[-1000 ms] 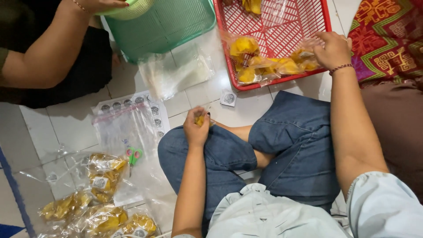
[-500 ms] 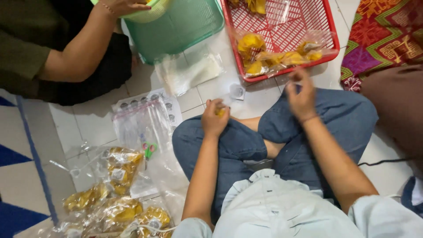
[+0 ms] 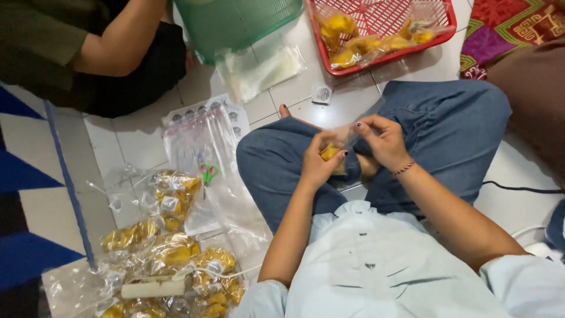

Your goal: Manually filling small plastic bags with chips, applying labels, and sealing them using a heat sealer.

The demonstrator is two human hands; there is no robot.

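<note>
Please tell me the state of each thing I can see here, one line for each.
left hand: closed around a yellow snack piece
right hand: pinching a clear plastic bag
red basket: holding filled bags
green basket: contents hidden
packed snack bags: filled, piled on the floor

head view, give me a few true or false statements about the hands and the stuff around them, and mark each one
1. The left hand holds a yellow snack piece. True.
2. The right hand rests inside the red basket. False: it is over the lap, pinching a clear plastic bag.
3. The red basket holds filled snack bags. True.
4. The filled packets lie on the person's right. False: they lie on the floor to the left.
5. Green scissors lie on the empty bags. True.
</note>
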